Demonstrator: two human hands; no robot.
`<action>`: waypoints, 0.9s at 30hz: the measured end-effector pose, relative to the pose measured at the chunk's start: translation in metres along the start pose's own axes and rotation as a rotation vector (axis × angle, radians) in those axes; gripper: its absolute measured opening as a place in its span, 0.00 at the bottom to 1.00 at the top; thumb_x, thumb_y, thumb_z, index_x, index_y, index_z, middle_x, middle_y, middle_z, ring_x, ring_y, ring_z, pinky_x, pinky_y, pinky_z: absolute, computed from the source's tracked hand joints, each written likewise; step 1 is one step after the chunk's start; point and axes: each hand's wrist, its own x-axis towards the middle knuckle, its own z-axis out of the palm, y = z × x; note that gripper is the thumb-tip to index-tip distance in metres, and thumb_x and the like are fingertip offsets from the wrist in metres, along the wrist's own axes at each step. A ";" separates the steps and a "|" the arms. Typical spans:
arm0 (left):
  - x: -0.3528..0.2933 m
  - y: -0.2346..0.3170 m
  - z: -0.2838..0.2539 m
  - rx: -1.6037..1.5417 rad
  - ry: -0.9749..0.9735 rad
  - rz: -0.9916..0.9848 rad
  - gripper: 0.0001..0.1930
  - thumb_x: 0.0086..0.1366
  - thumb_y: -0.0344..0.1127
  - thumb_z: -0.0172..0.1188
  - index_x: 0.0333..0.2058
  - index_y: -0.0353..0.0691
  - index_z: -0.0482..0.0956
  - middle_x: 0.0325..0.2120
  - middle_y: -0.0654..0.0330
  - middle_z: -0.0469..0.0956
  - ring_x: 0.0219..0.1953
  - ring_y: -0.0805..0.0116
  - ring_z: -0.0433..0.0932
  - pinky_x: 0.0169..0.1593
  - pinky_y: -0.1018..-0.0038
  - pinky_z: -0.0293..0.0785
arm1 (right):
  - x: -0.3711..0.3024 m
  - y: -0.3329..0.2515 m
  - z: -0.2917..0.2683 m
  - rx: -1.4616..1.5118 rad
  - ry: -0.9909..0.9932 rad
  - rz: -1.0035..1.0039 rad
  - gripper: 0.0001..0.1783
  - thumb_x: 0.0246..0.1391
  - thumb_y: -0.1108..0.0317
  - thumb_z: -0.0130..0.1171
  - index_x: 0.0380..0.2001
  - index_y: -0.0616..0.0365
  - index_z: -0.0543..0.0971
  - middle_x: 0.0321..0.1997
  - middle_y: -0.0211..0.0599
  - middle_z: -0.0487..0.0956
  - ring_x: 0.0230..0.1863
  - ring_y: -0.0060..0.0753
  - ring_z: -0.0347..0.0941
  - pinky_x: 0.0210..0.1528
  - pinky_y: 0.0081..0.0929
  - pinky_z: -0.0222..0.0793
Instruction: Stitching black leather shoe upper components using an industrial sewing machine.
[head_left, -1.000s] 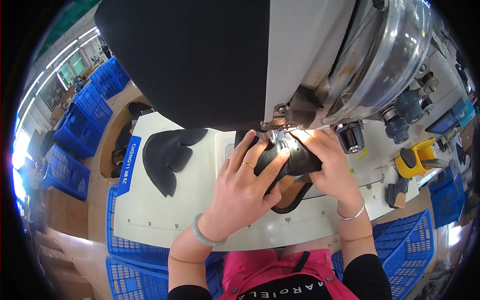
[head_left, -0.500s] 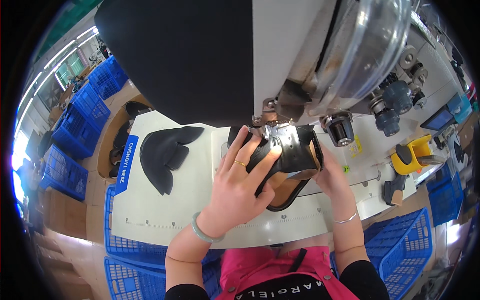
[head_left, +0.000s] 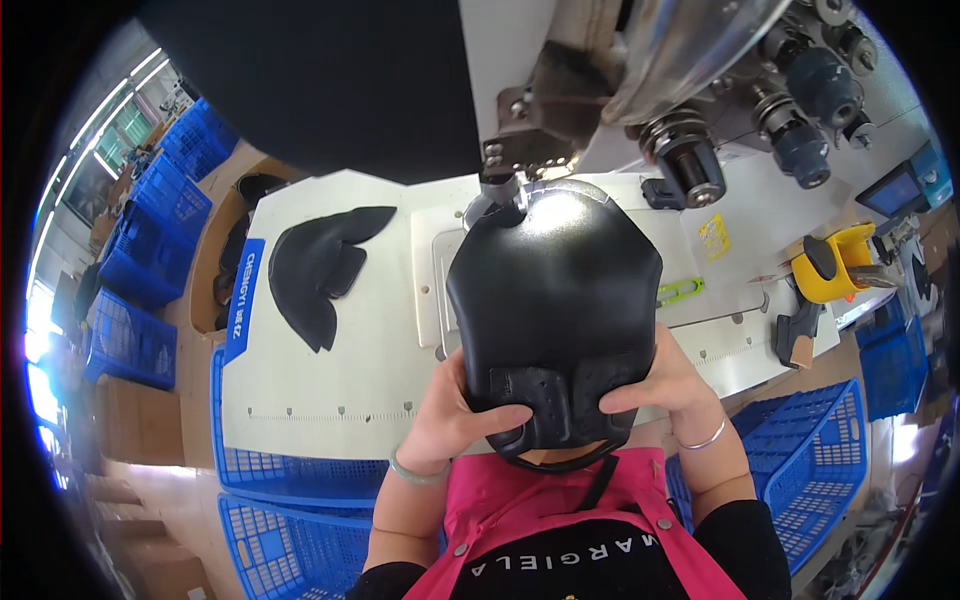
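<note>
A black leather shoe upper (head_left: 555,290) lies in front of the sewing machine's presser foot (head_left: 505,195), its smooth rounded toe part toward the machine. Two flaps with small punched holes are at its near end, and a bit of tan lining shows below them. My left hand (head_left: 455,415) grips its near left edge, thumb on top of the left flap. On the other side my right hand (head_left: 665,380) holds it the same way, thumb on the right flap. The other fingers are hidden beneath the leather.
Another flat black leather upper piece (head_left: 310,265) lies on the white machine table (head_left: 350,390) at left. Metal thread tension knobs (head_left: 690,160) hang above right. A yellow holder (head_left: 835,265) stands far right, near a black-and-tan piece (head_left: 797,335). Blue crates (head_left: 300,540) sit below the table.
The shoe upper has come out from under the presser foot toward me and now lies spread, toe part away. My left hand has moved from its top to its near left edge.
</note>
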 end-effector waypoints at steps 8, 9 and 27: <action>-0.039 0.008 -0.020 -0.169 0.155 0.012 0.28 0.44 0.14 0.63 0.49 0.28 0.73 0.42 0.56 0.80 0.45 0.68 0.79 0.53 0.73 0.73 | 0.020 0.003 0.034 -0.321 -0.142 0.112 0.29 0.38 0.67 0.75 0.46 0.66 0.79 0.43 0.40 0.82 0.45 0.27 0.76 0.50 0.26 0.71; -0.046 0.010 -0.024 -0.207 0.210 0.017 0.30 0.42 0.13 0.63 0.49 0.28 0.74 0.42 0.56 0.80 0.45 0.67 0.79 0.52 0.72 0.73 | 0.025 0.005 0.041 -0.310 -0.168 0.115 0.29 0.38 0.67 0.75 0.46 0.66 0.79 0.43 0.40 0.82 0.45 0.27 0.76 0.50 0.26 0.71; -0.132 0.019 -0.125 1.697 1.180 -0.010 0.39 0.46 0.33 0.69 0.60 0.43 0.67 0.64 0.44 0.59 0.67 0.42 0.54 0.67 0.54 0.50 | 0.070 0.042 0.035 -0.630 -0.239 -0.026 0.15 0.53 0.70 0.62 0.44 0.62 0.79 0.39 0.37 0.82 0.39 0.27 0.78 0.44 0.25 0.73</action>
